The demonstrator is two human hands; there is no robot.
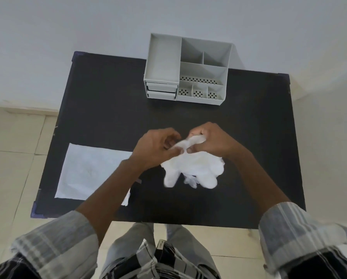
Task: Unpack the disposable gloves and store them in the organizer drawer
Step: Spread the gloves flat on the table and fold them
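Note:
A bunch of thin white disposable gloves (194,170) hangs over the middle of the black table (100,109), fingers pointing toward me. My left hand (154,150) and my right hand (210,141) both pinch the cuff end of the bunch, close together above the table. The grey desk organizer (186,69) stands at the far edge; its two small drawers (162,91) at the lower left look shut. A flat, clear plastic packet (92,170) lies on the table to the left, partly under my left forearm.
The organizer has several open compartments on top and at the right front. The table stands against a pale wall, with beige floor tiles on both sides. Bare tabletop lies between my hands and the organizer.

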